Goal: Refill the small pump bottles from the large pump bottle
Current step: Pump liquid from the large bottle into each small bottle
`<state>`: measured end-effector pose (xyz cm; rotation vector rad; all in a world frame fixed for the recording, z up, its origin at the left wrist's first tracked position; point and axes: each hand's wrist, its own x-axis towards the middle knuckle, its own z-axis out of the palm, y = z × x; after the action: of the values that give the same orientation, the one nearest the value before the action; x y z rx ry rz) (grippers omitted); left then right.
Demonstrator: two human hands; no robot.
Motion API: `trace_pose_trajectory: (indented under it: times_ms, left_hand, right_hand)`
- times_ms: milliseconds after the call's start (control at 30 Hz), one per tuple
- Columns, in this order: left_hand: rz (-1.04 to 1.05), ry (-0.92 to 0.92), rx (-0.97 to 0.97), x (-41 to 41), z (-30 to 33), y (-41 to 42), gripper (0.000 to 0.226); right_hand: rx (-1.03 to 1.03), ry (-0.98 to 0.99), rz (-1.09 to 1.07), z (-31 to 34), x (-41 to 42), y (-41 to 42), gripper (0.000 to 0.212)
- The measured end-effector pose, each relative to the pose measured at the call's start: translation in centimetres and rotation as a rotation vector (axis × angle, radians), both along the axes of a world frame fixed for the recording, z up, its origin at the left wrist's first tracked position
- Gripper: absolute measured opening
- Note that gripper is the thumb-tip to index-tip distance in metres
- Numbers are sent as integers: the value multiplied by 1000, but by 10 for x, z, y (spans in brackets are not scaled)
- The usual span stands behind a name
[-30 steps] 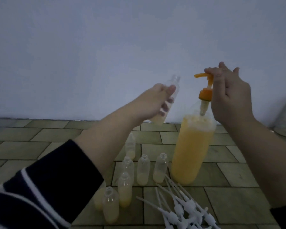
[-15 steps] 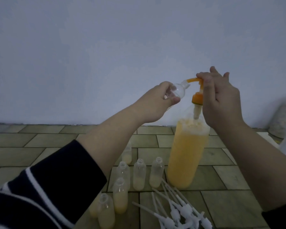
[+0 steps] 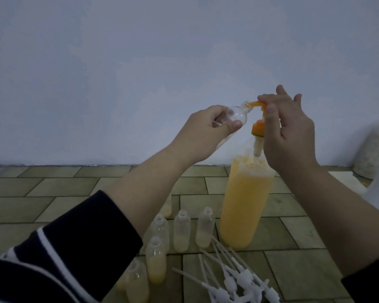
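On the tiled floor (image 3: 293, 274) before the wall (image 3: 140, 73), we are holding a small bottle (image 3: 84, 115) tilted in our left hand (image 3: 206, 132), its mouth meeting the spout of the pump head (image 3: 257, 119) atop the large pump bottle (image 3: 245, 204), which is standing to the right. Our right hand (image 3: 291, 132) is resting on that pump head. Left of the large bottle, open small bottles (image 3: 182, 230) are standing in a cluster, some hidden behind our left forearm. Loose pump tops (image 3: 234, 281) are lying in a pile just in front of the large bottle. A blurred container (image 3: 372, 152) is sitting far right, against the wall.
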<state>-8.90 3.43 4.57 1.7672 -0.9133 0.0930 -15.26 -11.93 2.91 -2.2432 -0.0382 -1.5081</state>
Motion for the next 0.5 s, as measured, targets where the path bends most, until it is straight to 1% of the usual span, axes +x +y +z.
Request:
trace_pose_trajectory:
  times_ms: [100,200,300,400,500]
  left_hand:
    - [-35,31,0,1,-1,-1,27]
    - [-78,102,29,2,-3,1,28]
    - [-105,163,16,2,-3,5,26]
    - [-126,173,-9,2,2,6,26]
    - [-126,175,-26,1,4,4,27]
  right_hand:
    - [34,-25,-2,-6,3,0,36]
    - [51,-4,2,-13,4,2,35]
    - [1,27,4,-9,-1,5,37]
    - [-46,37,11,2,-5,5,41]
    - [-43,16,-9,3,-4,5,43]
